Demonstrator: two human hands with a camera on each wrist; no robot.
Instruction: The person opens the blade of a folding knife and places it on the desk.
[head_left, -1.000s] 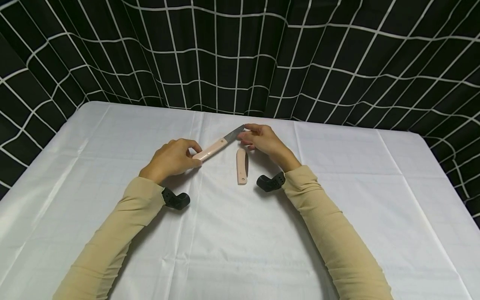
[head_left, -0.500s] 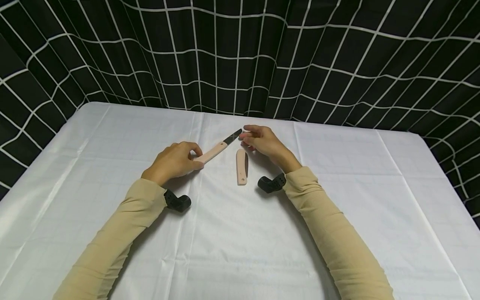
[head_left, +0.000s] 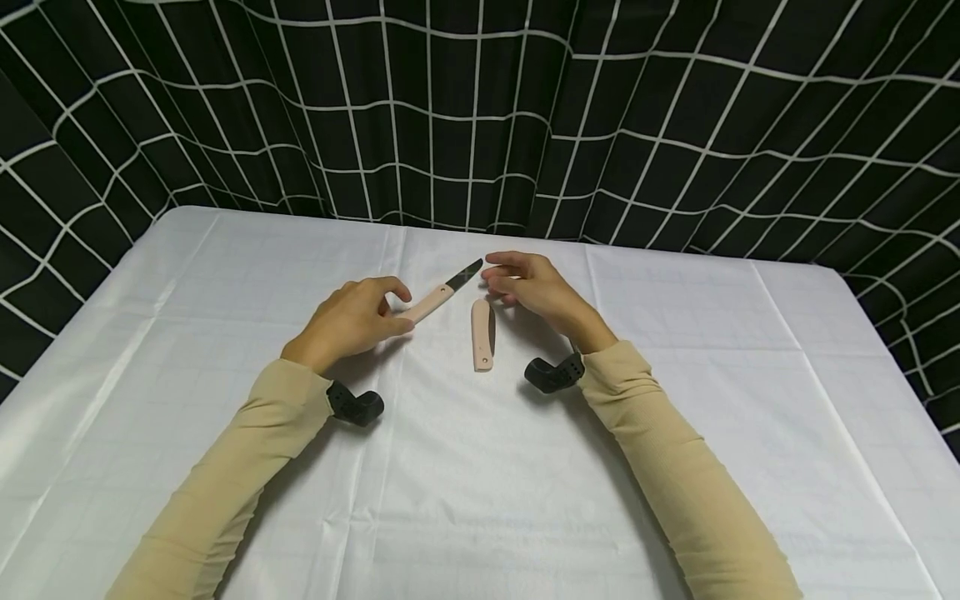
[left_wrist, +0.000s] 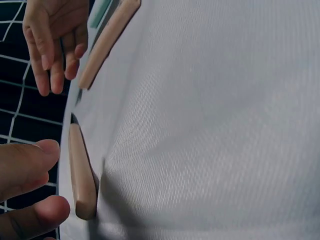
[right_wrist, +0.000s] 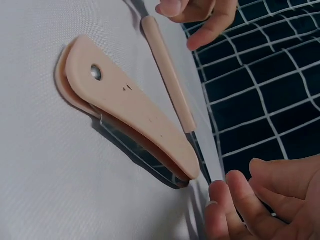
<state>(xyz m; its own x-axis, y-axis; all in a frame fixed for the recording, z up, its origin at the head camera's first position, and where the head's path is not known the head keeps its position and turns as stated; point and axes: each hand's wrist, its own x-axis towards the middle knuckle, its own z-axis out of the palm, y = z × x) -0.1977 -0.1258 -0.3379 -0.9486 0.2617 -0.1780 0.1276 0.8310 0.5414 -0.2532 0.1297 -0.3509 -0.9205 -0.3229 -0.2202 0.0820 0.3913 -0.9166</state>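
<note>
A folding knife [head_left: 430,305] with a pale pink handle lies unfolded, its grey blade [head_left: 465,274] pointing to the back right. My left hand [head_left: 348,321] is at the handle's end; in the left wrist view its thumb and fingers are parted beside the handle [left_wrist: 82,172], not around it. Just right of the blade's tip, my right hand [head_left: 536,285] has loosely bent fingers with nothing in them. Between the hands lies a second pink folding knife [head_left: 482,335], and the right wrist view shows its blade [right_wrist: 145,155] folded partly into the handle [right_wrist: 127,100].
A white cloth [head_left: 480,483] with creases covers the table. Behind its far edge hangs a black curtain [head_left: 450,108] with a white grid. Each wrist carries a black camera mount [head_left: 356,406] over a beige sleeve [head_left: 247,450].
The unfolded knife, earlier held at the handle with the right fingers at its tip, has been lowered onto the cloth and let go. The right hand has drawn slightly right, off the tip.
</note>
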